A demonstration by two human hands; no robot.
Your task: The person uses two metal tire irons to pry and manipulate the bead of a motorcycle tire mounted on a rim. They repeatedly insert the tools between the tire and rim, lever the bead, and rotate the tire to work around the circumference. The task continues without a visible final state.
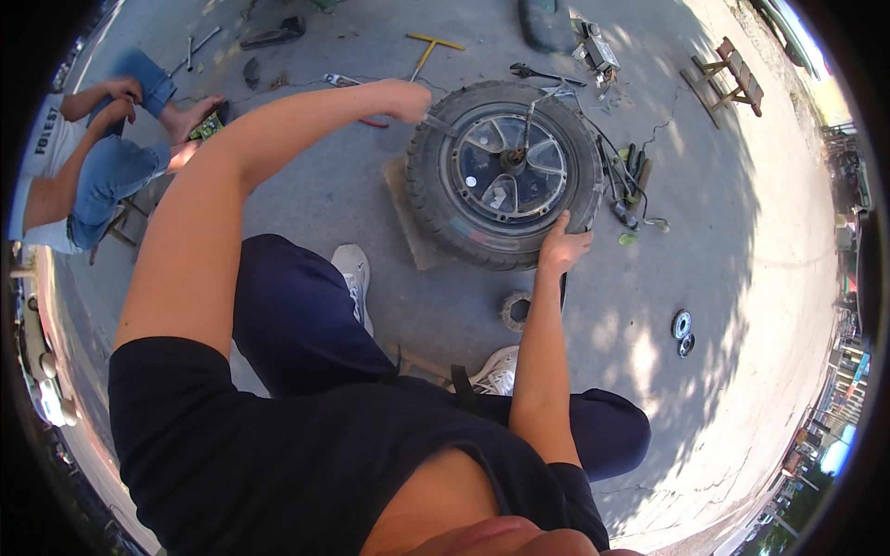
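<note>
A black tyre (428,208) lies flat on its wheel, with a dark spoked hub (501,190) and a central axle. My left hand (408,100) reaches to the tyre's upper left and is closed around a flat metal tyre lever (441,124). The lever's far end meets the tyre's inner edge by the rim. At the lower right my right hand (564,246) grips the tyre, thumb on the sidewall and fingers over the outer edge. A narrow dark strip hangs below that hand; its kind is unclear. A flat slab (408,222) shows under the wheel's left side.
Beyond the wheel lie a yellow T-handled wrench (428,51), a dark adjustable wrench (547,74) and a metal box (601,54). Cables (630,176) are to the right. A ring (515,310) lies near my shoes. Another person (93,176) sits at left; a wooden stool (728,79) stands far right.
</note>
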